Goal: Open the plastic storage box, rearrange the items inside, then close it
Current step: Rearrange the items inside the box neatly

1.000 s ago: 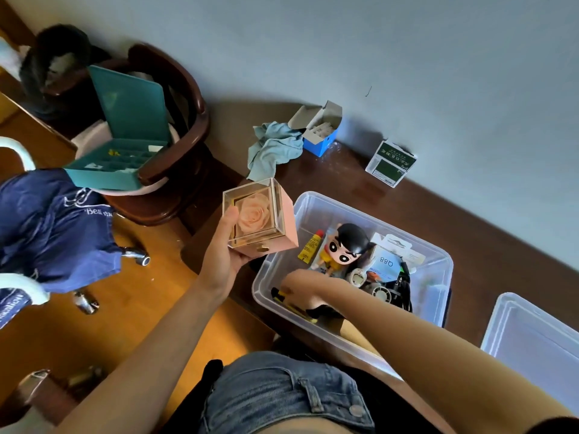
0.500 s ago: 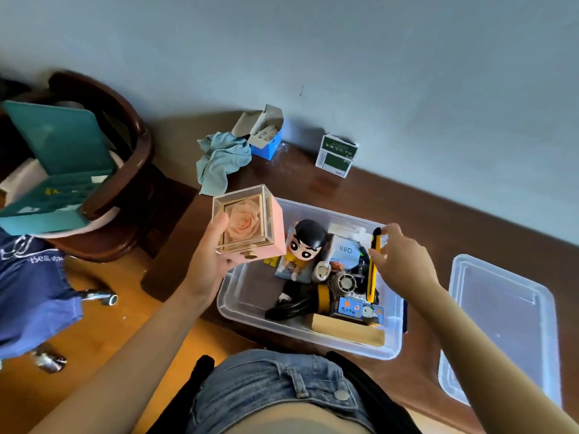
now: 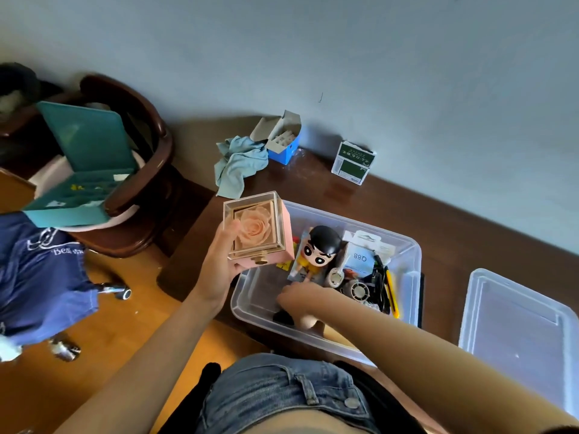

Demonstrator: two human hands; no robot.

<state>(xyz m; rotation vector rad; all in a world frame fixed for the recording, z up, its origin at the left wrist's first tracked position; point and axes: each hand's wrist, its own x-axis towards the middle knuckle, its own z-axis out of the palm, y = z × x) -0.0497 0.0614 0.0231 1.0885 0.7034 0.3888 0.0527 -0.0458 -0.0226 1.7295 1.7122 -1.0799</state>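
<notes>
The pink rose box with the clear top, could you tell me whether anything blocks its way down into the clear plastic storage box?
The near-left floor of the clear plastic storage box is mostly bare below the pink rose box, but the right hand reaches across it.

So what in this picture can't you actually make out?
All in the head view:
- Right hand: its fingertips and any grip are hidden low in the storage box.
- Lid: cut off by the right edge.
- Green-labelled packet: print too small to read.
- Left hand covers part of the rose box.

text | "q88" on pale blue packet in box | navy cloth: "bes…" (partly legible)
</notes>
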